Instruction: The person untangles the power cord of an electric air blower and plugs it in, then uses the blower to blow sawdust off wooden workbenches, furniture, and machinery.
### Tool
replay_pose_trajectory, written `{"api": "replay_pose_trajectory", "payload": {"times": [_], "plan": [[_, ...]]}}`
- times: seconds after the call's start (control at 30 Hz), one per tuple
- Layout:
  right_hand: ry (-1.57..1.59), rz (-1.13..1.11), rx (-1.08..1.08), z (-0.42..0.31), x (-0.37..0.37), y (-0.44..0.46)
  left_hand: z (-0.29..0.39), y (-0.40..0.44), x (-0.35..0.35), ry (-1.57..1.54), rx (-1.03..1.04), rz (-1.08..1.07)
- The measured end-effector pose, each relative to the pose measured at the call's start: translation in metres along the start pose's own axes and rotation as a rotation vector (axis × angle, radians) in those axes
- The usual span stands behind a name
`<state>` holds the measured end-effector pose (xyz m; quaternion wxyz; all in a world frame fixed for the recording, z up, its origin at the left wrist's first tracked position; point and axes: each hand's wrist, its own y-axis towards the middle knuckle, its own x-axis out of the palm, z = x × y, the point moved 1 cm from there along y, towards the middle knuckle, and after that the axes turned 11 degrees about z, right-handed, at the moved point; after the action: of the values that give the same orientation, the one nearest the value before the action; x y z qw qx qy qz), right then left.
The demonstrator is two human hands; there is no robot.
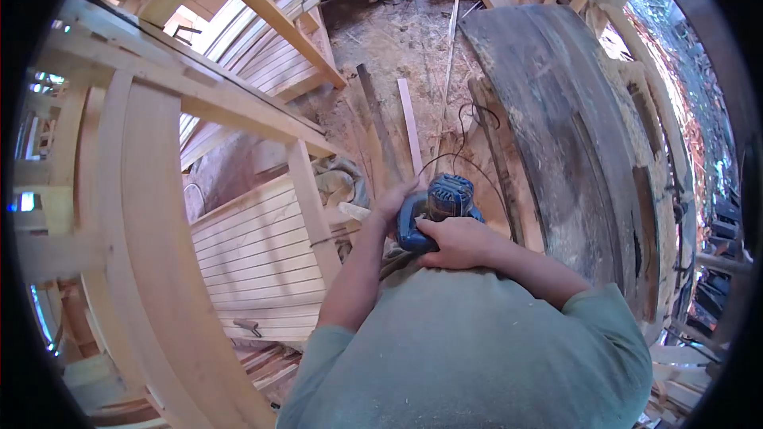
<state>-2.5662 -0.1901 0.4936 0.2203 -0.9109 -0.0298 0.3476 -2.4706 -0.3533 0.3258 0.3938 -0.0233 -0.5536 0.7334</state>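
Green shirt [477, 349] nearest the camera. Blue power tool [451, 195] sits just ahead of it, between the two hands. Right hand [461, 243] is clamped on the tool's near side, thumb over the top; remaining fingers partly hidden. Left hand [393, 202] lies against or just beside the tool's left side; cannot tell whether its fingers grip. Large grey board [548, 119] edges the right, slatted panel [258, 258] the left; sawdust-strewn floor [381, 40] runs forward between, a pale strip [409, 123] pointing along it.

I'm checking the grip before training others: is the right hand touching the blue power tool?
Touching. The head view shows the right hand laid over the near side of the blue power tool, with no gap between them.
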Motion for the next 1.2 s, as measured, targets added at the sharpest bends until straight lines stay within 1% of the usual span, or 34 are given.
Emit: {"api": "replay_pose_trajectory", "payload": {"times": [0.03,0.07,0.1,0.13,0.17,0.2,0.3,0.33,0.4,0.47,0.53,0.57,0.6,0.63,0.67,0.7,0.73,0.77,0.8,0.83,0.87,0.9,0.93,0.97,1.0,1.07,1.1,1.13,1.17,1.2], "plan": [[-0.017,0.011,-0.011,0.005,-0.015,0.020,0.022,0.014,-0.003,-0.009,-0.004,-0.012],[-0.036,0.021,-0.020,0.010,-0.030,0.041,0.051,0.023,-0.003,0.090,-0.120,-0.024],[-0.041,0.016,-0.005,0.016,-0.047,0.064,0.076,0.043,-0.007,0.141,-0.184,-0.039],[-0.051,0.003,-0.039,0.022,-0.066,0.089,0.100,0.062,-0.011,0.192,-0.246,-0.056],[-0.058,-0.004,-0.071,0.027,-0.083,0.114,0.123,0.092,-0.018,0.282,-0.189,-0.134],[-0.056,0.006,-0.047,0.030,-0.097,0.138,0.147,0.119,-0.024,0.367,-0.125,-0.209],[-0.141,0.116,-0.067,0.030,-0.151,0.217,0.238,0.187,-0.035,0.570,-0.097,-0.359],[-0.128,0.126,-0.039,0.029,-0.166,0.238,0.265,0.206,-0.037,0.654,-0.086,-0.396],[-0.012,0.223,0.066,0.026,-0.200,0.269,0.319,0.248,-0.040,0.847,-0.042,-0.449],[0.012,0.242,0.133,0.025,-0.237,0.290,0.373,0.299,-0.032,1.092,0.088,-0.476],[0.136,0.349,0.240,0.031,-0.264,0.305,0.419,0.330,-0.013,1.366,0.280,-0.401],[0.174,0.458,0.204,0.044,-0.269,0.316,0.449,0.310,0.014,1.445,0.355,-0.321],[0.189,0.481,0.215,0.055,-0.275,0.327,0.479,0.288,0.042,1.523,0.421,-0.235],[0.293,0.604,0.243,0.066,-0.283,0.339,0.514,0.266,0.071,1.643,0.587,-0.043],[0.395,0.732,0.270,0.079,-0.293,0.350,0.542,0.260,0.084,1.384,0.796,0.001],[0.396,0.818,0.284,0.094,-0.305,0.363,0.570,0.261,0.094,1.108,0.978,0.033],[0.411,0.845,0.301,0.107,-0.319,0.376,0.602,0.269,0.099,0.881,1.063,-0.031],[0.675,0.890,0.455,0.124,-0.335,0.389,0.635,0.279,0.103,0.650,1.123,-0.098],[0.941,0.926,0.600,0.147,-0.351,0.400,0.663,0.271,0.115,0.590,1.211,-0.044],[1.101,0.979,0.532,0.179,-0.361,0.415,0.685,0.268,0.122,0.519,1.303,0.009],[1.107,1.015,0.532,0.211,-0.371,0.427,0.706,0.296,0.117,0.512,1.308,0.070],[1.316,1.109,0.512,0.239,-0.380,0.439,0.722,0.330,0.109,0.482,1.313,0.095],[1.526,1.194,0.482,0.263,-0.394,0.449,0.731,0.361,0.113,0.506,1.321,0.068],[1.517,1.289,0.473,0.274,-0.413,0.461,0.738,0.388,0.112,0.671,1.120,0.053],[1.573,1.326,0.481,0.279,-0.427,0.471,0.742,0.411,0.106,0.845,0.904,0.039],[1.458,1.318,0.468,0.288,-0.469,0.476,0.728,0.460,0.118,0.860,0.684,-0.238],[1.427,1.354,0.461,0.287,-0.486,0.476,0.725,0.474,0.138,0.832,0.537,-0.357],[1.474,1.392,0.398,0.291,-0.498,0.481,0.722,0.487,0.154,0.804,0.374,-0.468],[1.472,1.395,0.377,0.295,-0.502,0.485,0.733,0.535,0.145,0.765,0.184,-0.517],[1.453,1.413,0.265,0.285,-0.519,0.476,0.741,0.519,0.182,0.780,0.185,-0.719]]}}
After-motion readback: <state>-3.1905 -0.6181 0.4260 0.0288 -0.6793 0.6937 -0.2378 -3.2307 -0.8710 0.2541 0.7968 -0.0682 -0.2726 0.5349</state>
